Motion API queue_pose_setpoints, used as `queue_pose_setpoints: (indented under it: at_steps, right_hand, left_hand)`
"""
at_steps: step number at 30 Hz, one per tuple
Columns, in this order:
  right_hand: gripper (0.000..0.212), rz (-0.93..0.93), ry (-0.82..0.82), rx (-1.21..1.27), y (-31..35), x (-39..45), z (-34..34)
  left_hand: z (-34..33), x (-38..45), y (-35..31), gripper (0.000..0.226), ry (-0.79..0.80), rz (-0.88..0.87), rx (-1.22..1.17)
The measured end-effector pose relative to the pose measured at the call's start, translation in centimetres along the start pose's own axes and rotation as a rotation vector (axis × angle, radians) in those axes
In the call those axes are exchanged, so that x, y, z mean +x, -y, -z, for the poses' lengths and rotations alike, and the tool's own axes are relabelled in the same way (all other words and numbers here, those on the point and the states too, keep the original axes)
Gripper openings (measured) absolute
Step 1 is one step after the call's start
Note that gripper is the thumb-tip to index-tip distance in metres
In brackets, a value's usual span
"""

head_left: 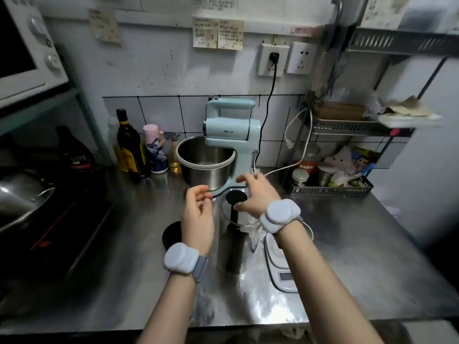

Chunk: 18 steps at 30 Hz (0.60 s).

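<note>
Both hands are loose, gripping nothing. The black plunger knob (236, 195) sits between them, right by the right hand (259, 194) thumb, a bit off the left hand (198, 217).

The view comes from a wide-angle camera on the person's head, facing forward and steeply down along both forearms. It sits close, so the left hand (198, 214) and the right hand (258, 197) fill the picture's middle. Beyond the hands it reaches the mixer (231, 135) and the wall. Left of the left hand lies a dark cooktop (62, 219), and right of the right hand a wire rack (330, 191). Straight lines bow near the edges.
</note>
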State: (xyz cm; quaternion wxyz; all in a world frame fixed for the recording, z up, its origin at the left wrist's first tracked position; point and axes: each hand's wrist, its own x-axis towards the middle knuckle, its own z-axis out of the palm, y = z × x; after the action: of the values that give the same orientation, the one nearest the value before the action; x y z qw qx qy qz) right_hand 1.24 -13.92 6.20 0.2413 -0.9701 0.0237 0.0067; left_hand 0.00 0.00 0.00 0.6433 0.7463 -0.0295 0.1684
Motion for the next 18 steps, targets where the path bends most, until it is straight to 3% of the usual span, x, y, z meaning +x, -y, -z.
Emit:
queue_pose_setpoints:
  at_steps: [6, 18]
  right_hand:
    - [0.068, 0.012, 0.194, -0.194, 0.5, 2.5, -1.5]
    - [0.050, 0.097, 0.141, -0.240, 0.2, 2.8, -0.8]
  left_hand:
    - [-2.0, 0.8, 1.2, 0.021, 0.026, 0.104, -0.024]
    - [-1.8, 1.6, 3.5, 0.026, 0.074, 0.153, 0.024]
